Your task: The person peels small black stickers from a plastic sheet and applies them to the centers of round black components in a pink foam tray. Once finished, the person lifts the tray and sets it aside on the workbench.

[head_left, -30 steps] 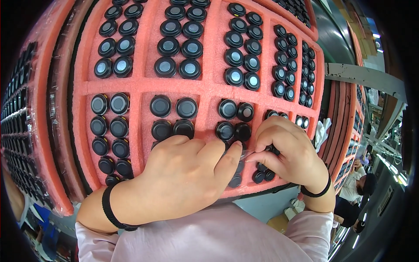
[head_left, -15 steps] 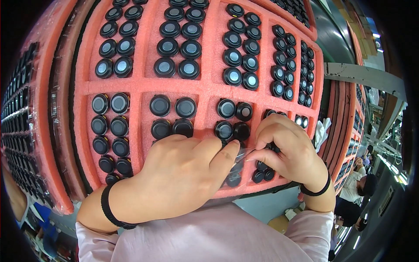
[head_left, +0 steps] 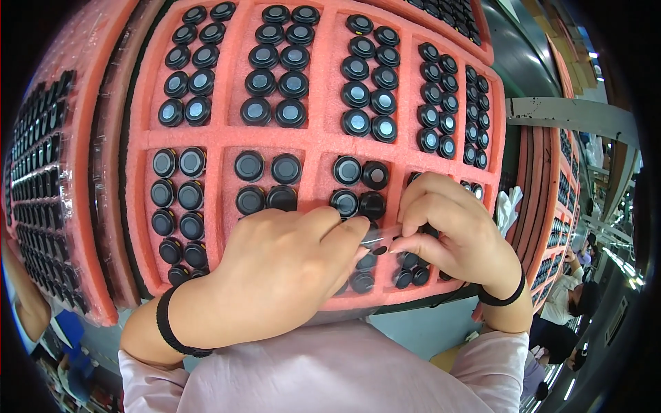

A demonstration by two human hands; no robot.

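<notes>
My left hand point(head_left: 286, 265) is closed around a clear plastic film point(head_left: 372, 239), gripping it between thumb and fingers over the near middle of a pink foam tray point(head_left: 219, 155). Small black round spots show on the film near my fingertips. At the film's right edge, my right hand point(head_left: 451, 230) pinches with thumb and forefinger; a small dark piece shows between those fingertips. Black round caps point(head_left: 250, 166) sit in pairs of columns in the tray's compartments, many with pale or grey round centres. My hands hide several of them, and others show blurred through the film.
Another pink tray of black parts point(head_left: 43, 172), wrapped in clear plastic, stands at the left. Stacked pink trays point(head_left: 537, 186) and a crumpled white glove or cloth point(head_left: 508, 210) are at the right. A grey metal bar point(head_left: 571, 115) juts in there. People work in the right background.
The film has tilted between my hands, and dark round spots on it now show by the right fingertips. Both hands stay close together; the view has shifted slightly.
</notes>
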